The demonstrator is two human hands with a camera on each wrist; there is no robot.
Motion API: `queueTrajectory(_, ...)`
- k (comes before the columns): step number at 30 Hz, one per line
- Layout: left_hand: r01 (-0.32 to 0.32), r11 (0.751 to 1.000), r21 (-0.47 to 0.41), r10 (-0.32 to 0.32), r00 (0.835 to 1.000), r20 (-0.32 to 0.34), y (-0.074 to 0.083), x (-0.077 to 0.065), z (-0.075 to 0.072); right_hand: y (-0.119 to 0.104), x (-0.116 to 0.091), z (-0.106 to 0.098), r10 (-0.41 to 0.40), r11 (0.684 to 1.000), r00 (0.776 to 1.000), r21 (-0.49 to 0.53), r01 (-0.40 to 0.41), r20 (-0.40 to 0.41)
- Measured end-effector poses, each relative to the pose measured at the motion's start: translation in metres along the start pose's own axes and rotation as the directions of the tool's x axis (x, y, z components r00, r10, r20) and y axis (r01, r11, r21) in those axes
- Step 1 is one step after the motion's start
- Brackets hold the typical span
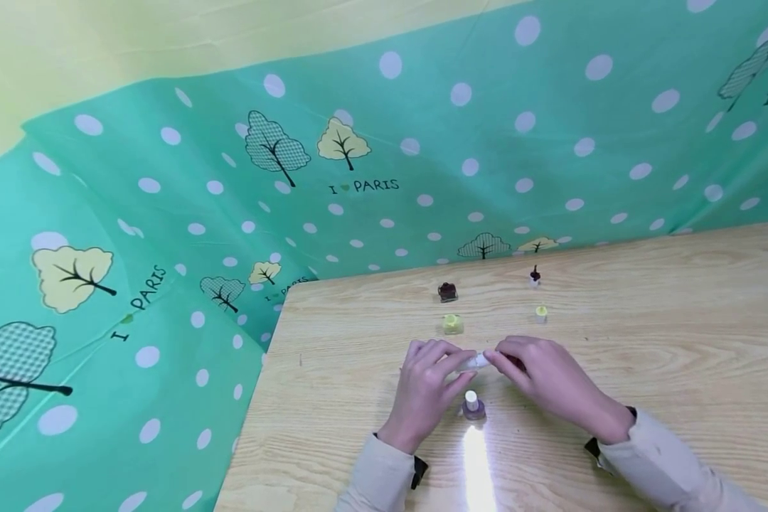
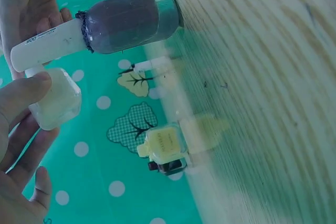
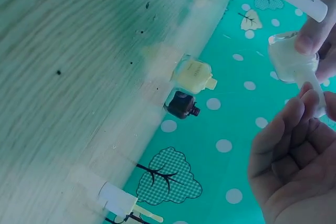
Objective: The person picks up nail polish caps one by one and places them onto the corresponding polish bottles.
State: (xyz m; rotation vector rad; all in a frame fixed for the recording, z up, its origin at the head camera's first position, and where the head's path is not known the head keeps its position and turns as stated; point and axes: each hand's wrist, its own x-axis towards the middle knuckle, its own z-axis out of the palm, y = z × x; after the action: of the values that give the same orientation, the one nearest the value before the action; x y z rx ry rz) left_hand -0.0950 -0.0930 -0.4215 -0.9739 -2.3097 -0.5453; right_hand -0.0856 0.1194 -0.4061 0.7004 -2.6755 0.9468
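Both hands meet over the table at a small nail polish bottle of whitish polish [image 3: 292,59]. My left hand [image 1: 422,391] pinches its glass body between thumb and fingers. With thumb and fingertips, my right hand [image 1: 544,377] grips the slim white cap [image 3: 311,85] at the bottle's neck. A purple nail polish bottle [image 1: 473,408], its long white cap [image 2: 50,44] on, stands upright just nearer the body. Beyond the hands sits an uncapped yellow nail polish bottle [image 1: 451,325]. Behind that one is an uncapped dark nail polish bottle [image 1: 447,292].
Right of the uncapped bottles, a cap with a yellow-coated brush [image 1: 541,313] stands brush up. Farther back stands another cap with a dark brush [image 1: 535,277]. A green dotted cloth [image 1: 371,213] hangs along the back and left edges of the wooden table [image 1: 678,341].
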Motion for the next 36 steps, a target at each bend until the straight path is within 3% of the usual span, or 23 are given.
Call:
queueTrajectory(5, 0.020, 1.000, -0.015, -0.020, 1.000, 0.002, 0.0006, 0.0007, 0.0000, 0.0008, -0.0008, 0.0002, 0.060, 0.997, 0.998, 0.046, -0.061, 0.027)
queueTrajectory(9, 0.049, 0.998, -0.039, -0.048, 0.998, 0.035, 0.0005, 0.0013, -0.0017, 0.0024, -0.0018, -0.0015, 0.049, 0.995, 0.999, 0.092, -0.049, 0.005)
queueTrajectory(15, 0.067, 0.997, -0.046, -0.065, 0.997, 0.037, -0.0010, 0.0015, -0.0028, 0.0045, -0.0023, -0.0068, -0.096, 0.994, 0.995, 0.057, 0.098, -0.039)
queueTrajectory(19, 0.036, 0.998, -0.050, -0.035, 0.999, 0.018, -0.0008, 0.0018, -0.0025, 0.0062, -0.0022, -0.0064, -0.196, 0.980, 0.979, 0.011, 0.197, -0.055)
queueTrajectory(24, -0.012, 0.999, -0.041, 0.012, 1.000, 0.003, -0.0004, 0.0009, -0.0005, 0.0083, -0.0036, -0.0051, -0.245, 0.969, 0.965, -0.011, 0.245, -0.089)
queueTrajectory(29, -0.014, 0.999, -0.049, 0.014, 1.000, -0.001, 0.0010, 0.0005, -0.0003, 0.0084, -0.0052, -0.0061, -0.205, 0.978, 0.975, 0.016, 0.207, -0.084)
queueTrajectory(36, -0.021, 0.998, -0.051, 0.020, 1.000, -0.009, 0.0038, 0.0009, -0.0001, 0.0023, -0.0060, -0.0094, -0.049, 0.995, 0.998, 0.086, 0.051, -0.030)
